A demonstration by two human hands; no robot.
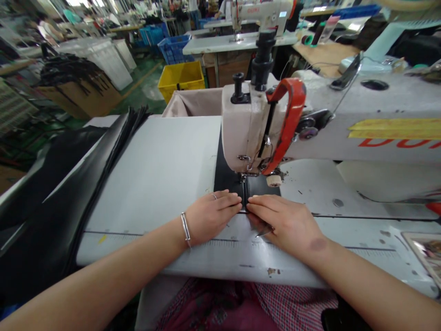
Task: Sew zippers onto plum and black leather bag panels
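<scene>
My left hand (214, 215) lies flat with its fingers stretched over the near left edge of a black sheet piece (227, 177). My right hand (287, 220) presses its fingertips on the same piece, just right of a raised seam line (245, 191). Under that palm a pointed metal blade sticks out, seemingly thread snips (264, 231) tucked in the curled fingers; most of them is hidden. The needle and presser foot (243, 178) of the sewing machine (248, 119) stand just beyond my fingertips, over the seam.
A stack of black sheets (99, 179) hangs over the table's left side. A ruler strip (220, 242) runs along the front of the white table (172, 161). Behind are a yellow crate (181, 78), a cloth-lined bin (200, 102) and another sewing machine (262, 14).
</scene>
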